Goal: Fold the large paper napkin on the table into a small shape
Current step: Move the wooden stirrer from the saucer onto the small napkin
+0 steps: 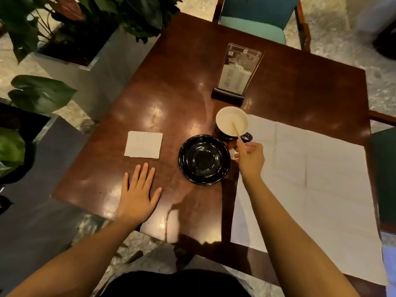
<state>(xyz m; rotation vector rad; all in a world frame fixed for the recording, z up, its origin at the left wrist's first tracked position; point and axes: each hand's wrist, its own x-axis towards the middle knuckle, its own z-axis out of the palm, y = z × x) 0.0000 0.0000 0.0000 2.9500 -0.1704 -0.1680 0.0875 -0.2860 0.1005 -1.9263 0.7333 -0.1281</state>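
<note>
A large white paper napkin lies spread flat over the right side of the dark wooden table, its near corner hanging past the table's edge. My right hand hovers over the napkin's left edge, shut on a thin wooden stirring stick whose tip dips into a cup of milky drink. Palm down, my left hand rests flat on the table at the near left, fingers spread, holding nothing. A small folded white napkin square lies just beyond it.
An empty black saucer sits between my hands. A clear acrylic menu stand is upright behind the cup. Potted plants crowd the left side, and a teal chair stands at the far edge.
</note>
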